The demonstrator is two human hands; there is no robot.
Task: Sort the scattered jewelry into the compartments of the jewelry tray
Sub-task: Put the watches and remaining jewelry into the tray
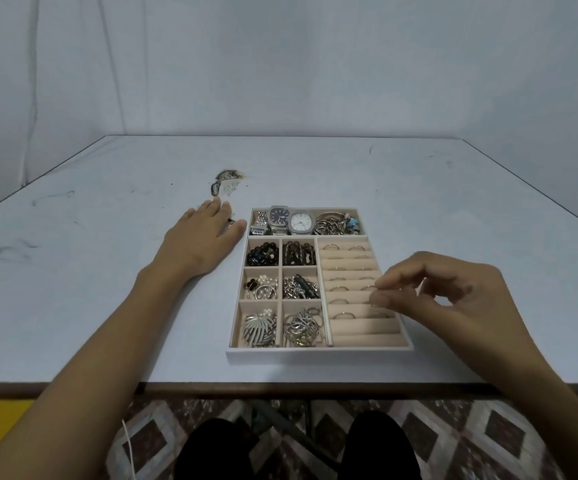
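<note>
jewelry tray on table near its front edge, watches in tray's rear compartment, rings in right slots

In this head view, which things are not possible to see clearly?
- Head view: whether the right hand pinches a ring; its fingertips blur over anything that small.
- Head view: ring rows at the jewelry tray's right edge, covered by that hand.
- Head view: small dark item by the left hand, partly under its fingers, too small to name.

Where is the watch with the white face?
In the head view, the white-faced watch lies in the far row of the tray, right of the dark-faced watch and left of a heap of silver jewelry.
</note>
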